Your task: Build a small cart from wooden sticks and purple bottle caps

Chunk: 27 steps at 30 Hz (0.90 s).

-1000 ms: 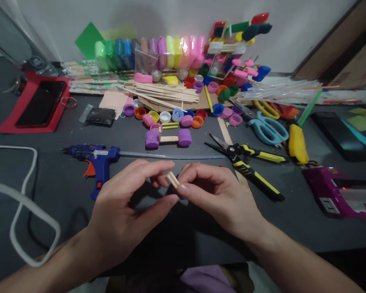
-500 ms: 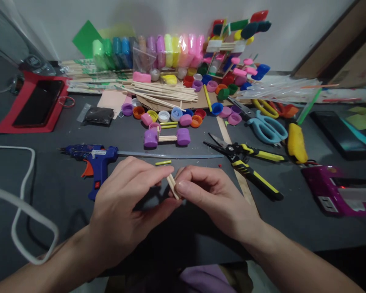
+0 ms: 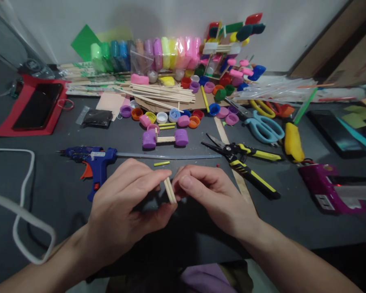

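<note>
The left hand (image 3: 118, 203) pinches short sticks (image 3: 170, 191) by their ends in its fingers, over the worktop (image 3: 198, 240). The right hand (image 3: 216, 199) curls its fingers close by; I can't tell if it's touching them. Squeezing too hard or crooked could make the sticks slip apart.

Dim light over your hands (image 3: 122, 197) | dark shadow between them | glare on packs (image 3: 180, 53) beyond | box (image 3: 316, 189) right of them blurred
</note>
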### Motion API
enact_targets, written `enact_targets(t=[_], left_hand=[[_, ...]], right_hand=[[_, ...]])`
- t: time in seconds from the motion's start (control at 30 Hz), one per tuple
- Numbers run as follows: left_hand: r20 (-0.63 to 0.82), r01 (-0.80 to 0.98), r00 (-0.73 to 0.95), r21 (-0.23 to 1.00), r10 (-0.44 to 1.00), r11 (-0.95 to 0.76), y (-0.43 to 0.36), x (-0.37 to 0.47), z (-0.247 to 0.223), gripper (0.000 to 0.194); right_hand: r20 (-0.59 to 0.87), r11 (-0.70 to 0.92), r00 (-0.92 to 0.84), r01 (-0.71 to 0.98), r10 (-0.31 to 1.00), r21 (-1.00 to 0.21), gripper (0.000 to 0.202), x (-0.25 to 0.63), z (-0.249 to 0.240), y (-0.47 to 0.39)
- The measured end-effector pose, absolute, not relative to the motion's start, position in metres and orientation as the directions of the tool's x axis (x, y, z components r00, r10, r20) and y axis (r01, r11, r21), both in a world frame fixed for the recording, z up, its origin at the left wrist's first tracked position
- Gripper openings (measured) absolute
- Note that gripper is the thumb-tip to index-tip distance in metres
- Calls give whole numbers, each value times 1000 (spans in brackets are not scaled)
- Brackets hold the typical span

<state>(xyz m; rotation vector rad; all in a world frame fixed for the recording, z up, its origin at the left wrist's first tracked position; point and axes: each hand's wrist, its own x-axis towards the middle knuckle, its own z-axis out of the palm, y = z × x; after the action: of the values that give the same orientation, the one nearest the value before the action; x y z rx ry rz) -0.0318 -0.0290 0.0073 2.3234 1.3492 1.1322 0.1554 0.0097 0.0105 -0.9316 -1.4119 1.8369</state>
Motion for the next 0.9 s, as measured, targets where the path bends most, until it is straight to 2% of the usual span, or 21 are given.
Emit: enact_targets(t=[0.23,0.5,0.77,0.9], left_hand=[[535,611,278,543,798,-576,-27,-30,11,18],[548,586,297,543,782,-602,-26,-30,11,17],[545,611,321,505,774,-609,-24,-37,3,26],[542,594,344,507,767,-625,-24,-42,-3,40]], right_hand=[[-133,-206,-564,-68,815,-976,30,157,8,9],[-159,-186,-574,12,803,-982,33,158,8,6],[-126,-116,-550,52,826,-992,28,161,10,11],[-144,-137,-549,55,823,-989,30,163,10,11]])
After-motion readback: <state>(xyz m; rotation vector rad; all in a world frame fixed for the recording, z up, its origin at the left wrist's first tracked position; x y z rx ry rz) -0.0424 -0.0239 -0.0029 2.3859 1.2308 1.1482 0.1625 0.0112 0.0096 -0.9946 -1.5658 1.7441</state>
